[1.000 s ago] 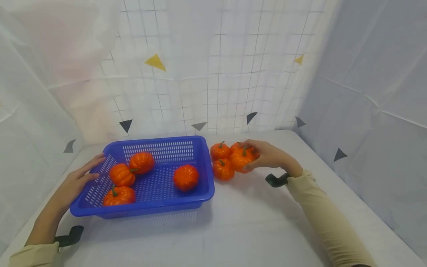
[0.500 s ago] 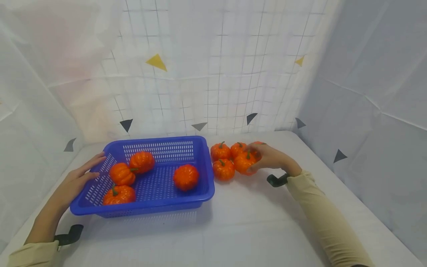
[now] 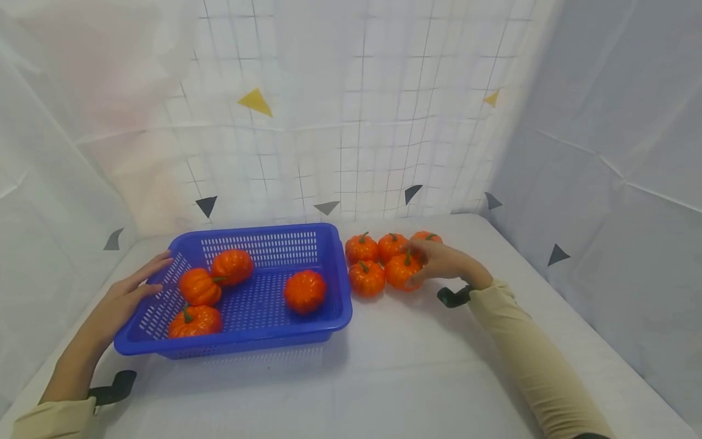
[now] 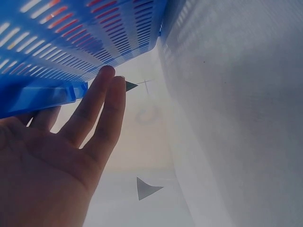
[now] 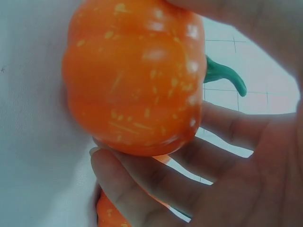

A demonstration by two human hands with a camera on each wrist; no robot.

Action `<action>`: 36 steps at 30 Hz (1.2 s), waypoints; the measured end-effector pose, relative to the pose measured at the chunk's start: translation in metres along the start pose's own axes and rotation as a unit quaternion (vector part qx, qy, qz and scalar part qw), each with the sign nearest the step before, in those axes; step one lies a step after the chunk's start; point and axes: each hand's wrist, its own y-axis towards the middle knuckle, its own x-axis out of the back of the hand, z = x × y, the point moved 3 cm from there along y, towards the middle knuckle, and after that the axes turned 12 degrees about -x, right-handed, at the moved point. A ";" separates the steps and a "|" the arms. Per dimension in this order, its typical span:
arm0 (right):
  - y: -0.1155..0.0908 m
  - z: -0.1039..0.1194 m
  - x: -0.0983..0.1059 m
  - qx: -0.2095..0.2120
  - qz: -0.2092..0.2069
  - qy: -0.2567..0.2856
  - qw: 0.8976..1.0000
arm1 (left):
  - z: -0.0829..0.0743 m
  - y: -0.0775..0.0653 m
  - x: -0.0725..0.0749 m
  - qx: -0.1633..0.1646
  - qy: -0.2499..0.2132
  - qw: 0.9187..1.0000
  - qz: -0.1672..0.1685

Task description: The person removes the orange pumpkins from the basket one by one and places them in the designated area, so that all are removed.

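Note:
My left hand holds the left rim of a blue plastic basket, with some fingers over the rim and two fingers against the outside of its slotted wall in the left wrist view. On the white table, my right hand grips an orange toy pumpkin, thumb on one side and fingers on the other. Its green stem points toward the palm in the right wrist view. Several more pumpkins, including one at the front, stand close beside it in two rows.
Several orange pumpkins lie in the basket: one on the right, the others along the left, such as the nearest one. White sheets with a grid and dark triangles hang behind, and a grey sheet hangs at the right.
My right hand has moved the gripped pumpkin slightly right and down, to stand beside the front-row pumpkin; back-row pumpkins show more now. My left hand and the basket keep their place.

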 end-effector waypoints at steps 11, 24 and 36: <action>0.001 0.002 -0.006 0.023 -0.011 -0.046 0.999 | 0.000 0.000 0.000 -0.011 0.005 1.000 -0.002; 0.004 0.002 -0.010 0.024 -0.009 -0.058 0.998 | 0.001 -0.002 0.000 -0.013 -0.002 1.000 -0.002; -0.014 0.032 0.008 0.055 -0.060 -0.105 0.991 | 0.000 0.001 0.000 -0.004 0.004 1.000 -0.001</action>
